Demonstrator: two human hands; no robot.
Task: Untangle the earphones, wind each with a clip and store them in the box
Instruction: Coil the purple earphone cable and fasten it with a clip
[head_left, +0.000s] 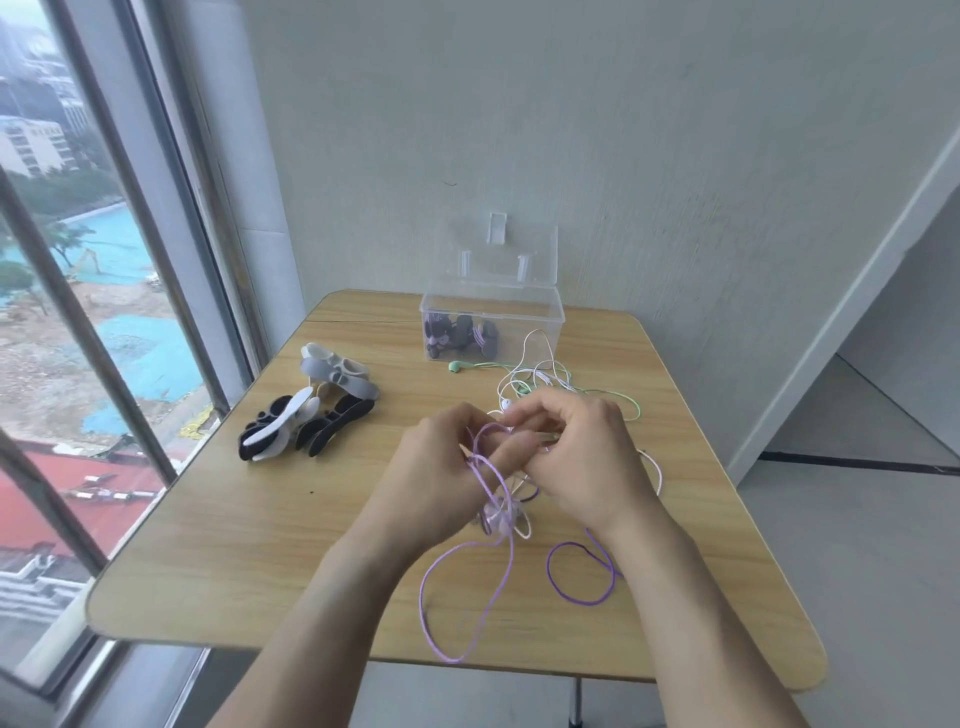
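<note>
Thin lilac earphone cord (470, 561) pinched between curled left hand (441, 467) and right hand (576, 457), loops dangled below onto light wooden table (234, 545), clear plastic box (491, 325) well beyond.

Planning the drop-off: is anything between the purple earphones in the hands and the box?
Yes. The green and white earphones lie tangled on the table between the hands and the box. The box's lid stands open.
</note>
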